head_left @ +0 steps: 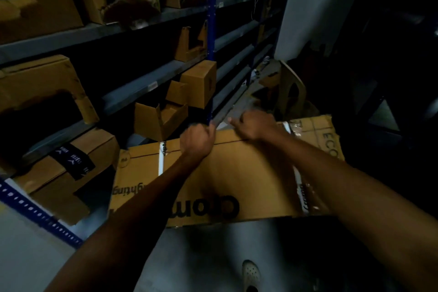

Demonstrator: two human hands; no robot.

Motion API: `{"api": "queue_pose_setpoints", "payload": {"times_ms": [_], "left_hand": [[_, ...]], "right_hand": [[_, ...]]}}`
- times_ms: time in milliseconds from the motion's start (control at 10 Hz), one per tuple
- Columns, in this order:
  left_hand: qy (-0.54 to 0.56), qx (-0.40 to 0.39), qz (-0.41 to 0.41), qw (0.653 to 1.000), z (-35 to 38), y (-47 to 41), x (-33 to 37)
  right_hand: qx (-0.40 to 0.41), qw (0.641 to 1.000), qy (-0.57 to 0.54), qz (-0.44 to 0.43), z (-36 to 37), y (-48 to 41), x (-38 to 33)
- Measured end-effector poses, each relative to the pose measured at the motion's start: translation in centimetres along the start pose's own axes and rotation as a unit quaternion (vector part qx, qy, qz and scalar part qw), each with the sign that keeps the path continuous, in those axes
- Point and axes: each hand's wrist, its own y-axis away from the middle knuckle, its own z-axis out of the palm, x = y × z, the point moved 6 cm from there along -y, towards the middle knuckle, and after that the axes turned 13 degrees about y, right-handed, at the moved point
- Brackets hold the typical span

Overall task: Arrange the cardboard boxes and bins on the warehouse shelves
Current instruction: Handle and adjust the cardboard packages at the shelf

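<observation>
- Box, a big cardboard one with black print, is low in the aisle right in front of the person, beside the shelves.
- Left hand is clenched round its far top edge.
- Right hand is on the same edge, but it's too blurry to tell if it's gripping.
- Cut-front bins sit on the shelves, left of a blue post.
- Shoe is down below.

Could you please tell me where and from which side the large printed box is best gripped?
Probably its far top edge, reaching over from the near side with both hands apart. The large cardboard box is wide, its printed face flat, offering no hold; that long edge is exposed, and the left hand and right hand curl over it.
</observation>
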Motion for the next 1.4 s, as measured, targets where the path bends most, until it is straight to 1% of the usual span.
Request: {"api": "queue_pose_setpoints", "payload": {"times_ms": [100,200,300,400,500,600,700,800,900,1000,1100,1200,1300,1400], "left_hand": [[0.016,0.012,0.008,1.000,-1.0,-1.2,-2.1],[0.031,0.014,0.033,0.999,-1.7,-2.1,-2.7],[0.048,0.007,0.066,0.997,-1.6,-3.1,-2.8],[0.020,0.017,0.152,0.988,-1.2,-2.9,-0.5],[0.057,0.013,0.218,0.974,-0.7,-1.0,3.8],[0.098,-0.052,0.228,0.967,0.5,1.0,6.3],[0.158,-0.134,0.216,0.954,1.3,3.2,7.6],[0.166,-0.225,0.171,0.945,2.5,5.2,7.6],[0.162,-0.242,0.117,0.950,3.3,6.1,5.7],[0.146,-0.135,0.065,0.978,1.9,5.6,4.4],[0.145,-0.068,0.040,0.986,0.6,5.0,4.6],[0.145,-0.052,-0.005,0.988,0.7,4.0,4.2],[0.164,-0.008,-0.056,0.985,0.0,2.2,3.5],[0.184,0.034,-0.116,0.975,-1.0,0.1,1.9]], "right_hand": [[-0.176,0.982,0.035,-0.060,-0.3,0.7,4.3],[-0.232,0.967,-0.063,-0.081,-0.7,1.9,6.2],[-0.164,0.972,-0.149,-0.082,-1.6,1.9,5.4],[-0.102,0.987,-0.112,-0.054,-1.8,-0.1,4.4],[-0.102,0.988,-0.119,0.000,-0.7,-1.8,3.8],[-0.143,0.982,-0.115,0.044,0.6,-2.6,3.6],[-0.224,0.966,-0.120,0.041,1.4,-2.6,2.4],[-0.191,0.962,-0.190,0.043,-0.2,-1.6,0.0],[-0.159,0.958,-0.233,0.051,0.0,-2.1,-0.7],[-0.152,0.947,-0.271,0.089,0.1,-1.8,-1.2],[-0.133,0.913,-0.351,0.162,0.6,-1.0,-0.9],[-0.092,0.899,-0.386,0.184,1.0,-0.9,-0.2],[-0.064,0.900,-0.392,0.180,1.8,-0.6,1.1],[-0.075,0.919,-0.337,0.192,2.6,0.8,3.5]]}}
